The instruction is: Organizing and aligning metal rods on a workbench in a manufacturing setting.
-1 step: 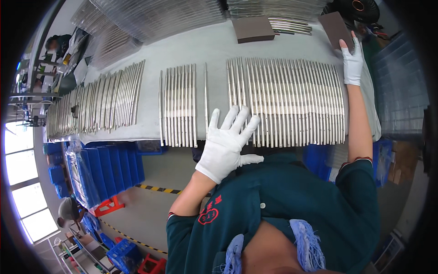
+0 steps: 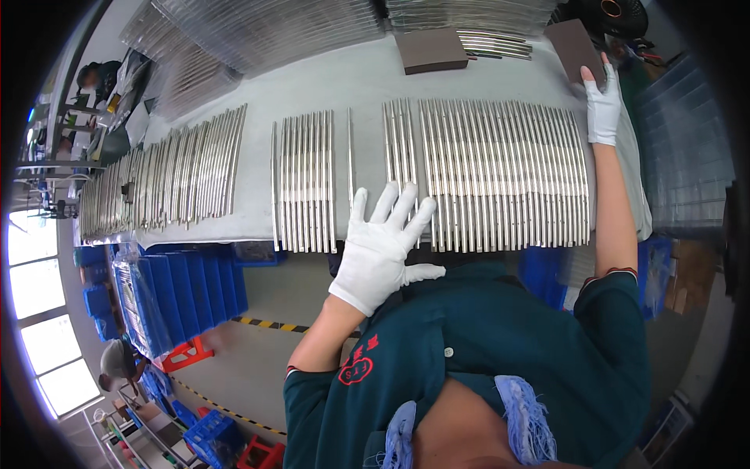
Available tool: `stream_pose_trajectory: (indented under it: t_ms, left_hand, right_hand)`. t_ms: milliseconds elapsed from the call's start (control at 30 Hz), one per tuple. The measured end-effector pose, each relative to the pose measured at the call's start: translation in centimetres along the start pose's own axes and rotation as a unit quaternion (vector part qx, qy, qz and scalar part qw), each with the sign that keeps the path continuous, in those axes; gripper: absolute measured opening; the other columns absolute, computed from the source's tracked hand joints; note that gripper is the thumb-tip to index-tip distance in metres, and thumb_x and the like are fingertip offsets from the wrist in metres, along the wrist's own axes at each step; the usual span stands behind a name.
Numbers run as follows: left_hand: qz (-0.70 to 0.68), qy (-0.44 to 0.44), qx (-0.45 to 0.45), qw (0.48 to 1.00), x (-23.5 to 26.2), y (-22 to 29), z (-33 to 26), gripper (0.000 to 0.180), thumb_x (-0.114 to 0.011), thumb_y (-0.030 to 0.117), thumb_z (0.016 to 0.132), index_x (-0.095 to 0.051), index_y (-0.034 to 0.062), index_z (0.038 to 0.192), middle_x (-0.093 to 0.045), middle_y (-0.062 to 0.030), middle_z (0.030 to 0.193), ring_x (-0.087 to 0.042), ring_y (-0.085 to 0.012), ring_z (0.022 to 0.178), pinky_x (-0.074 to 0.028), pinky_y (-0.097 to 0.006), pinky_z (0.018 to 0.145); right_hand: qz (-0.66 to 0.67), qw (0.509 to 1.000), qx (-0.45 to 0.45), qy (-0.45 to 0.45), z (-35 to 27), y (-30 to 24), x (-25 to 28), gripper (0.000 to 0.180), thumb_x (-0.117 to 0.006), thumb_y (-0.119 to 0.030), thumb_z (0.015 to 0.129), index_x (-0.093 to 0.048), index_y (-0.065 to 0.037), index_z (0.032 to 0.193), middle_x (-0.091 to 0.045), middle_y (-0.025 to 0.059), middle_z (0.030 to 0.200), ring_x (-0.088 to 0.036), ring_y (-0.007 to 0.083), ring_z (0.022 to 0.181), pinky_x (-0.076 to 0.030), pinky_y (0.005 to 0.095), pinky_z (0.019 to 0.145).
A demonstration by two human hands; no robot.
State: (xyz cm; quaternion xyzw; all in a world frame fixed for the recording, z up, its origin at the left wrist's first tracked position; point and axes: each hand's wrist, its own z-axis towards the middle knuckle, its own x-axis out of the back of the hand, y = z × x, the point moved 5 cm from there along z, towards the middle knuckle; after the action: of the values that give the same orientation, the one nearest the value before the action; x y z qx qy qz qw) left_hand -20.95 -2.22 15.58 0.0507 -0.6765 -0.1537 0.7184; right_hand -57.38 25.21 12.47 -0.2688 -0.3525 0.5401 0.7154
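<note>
Pale cloth covers the long bench (image 2: 328, 82) in the head view, and metal rods lie across it side by side in separate groups. The right-hand group (image 2: 504, 172) is wide and closely ranked. Just left of it are a narrow group (image 2: 400, 137), a lone rod (image 2: 351, 152), a small group (image 2: 305, 180) and, past a gap, a slanted left-hand group (image 2: 168, 176). Most rods look neatly ranked, with the narrow group and the lone rod set apart; which are finished and which are left, their looks do not tell.

Gloved in white, the left hand (image 2: 379, 250) has its fingers spread over the near ends of the narrow group; whether they touch is unclear. The right hand (image 2: 604, 105) is at the near corner of a brown block (image 2: 576, 48), thumb and one finger apart there; whether they grip it I cannot tell.

At the back lie a second brown block (image 2: 432, 53), a few more rods (image 2: 496, 44) and clear plastic trays (image 2: 289, 27), with a black fan (image 2: 621, 17) in the corner. Blue crates (image 2: 187, 293), striped floor tape (image 2: 269, 324), bright windows (image 2: 39, 313) and another person (image 2: 117, 361) fill the room on the left.
</note>
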Motion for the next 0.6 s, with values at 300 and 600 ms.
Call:
stream_pose_trajectory:
  t_ms: [300, 600]
  left_hand:
    - [0.052, -0.027, 0.005, 0.998, -0.1, -0.2, 0.3, 0.103, -0.06, 0.076, 0.075, -0.041, 0.0058, 0.148, -0.04, -0.0244, 0.149, -0.033, -0.044, 0.141, -0.019, -0.063, 0.114]
    - [0.001, -0.04, -0.12, 0.992, -2.2, 3.4, 4.5, 0.096, -0.066, 0.07, 0.073, -0.043, 0.0133, 0.148, -0.044, -0.0191, 0.148, -0.037, -0.0405, 0.139, -0.023, -0.063, 0.114]
  right_hand:
    - [-0.031, 0.999, 0.007, 0.02, 0.1, 0.2, 0.8, 0.062, -0.075, -0.028, 0.091, -0.05, -0.004, 0.142, -0.063, 0.0135, 0.129, -0.063, 0.0184, 0.11, -0.049, 0.0286, 0.095]
    - [0.004, 1.0, 0.002, 0.028, 0.0, 0.0, 0.6, 0.062, -0.075, -0.026, 0.091, -0.05, -0.003, 0.142, -0.063, 0.012, 0.128, -0.063, 0.0179, 0.11, -0.049, 0.0286, 0.096]
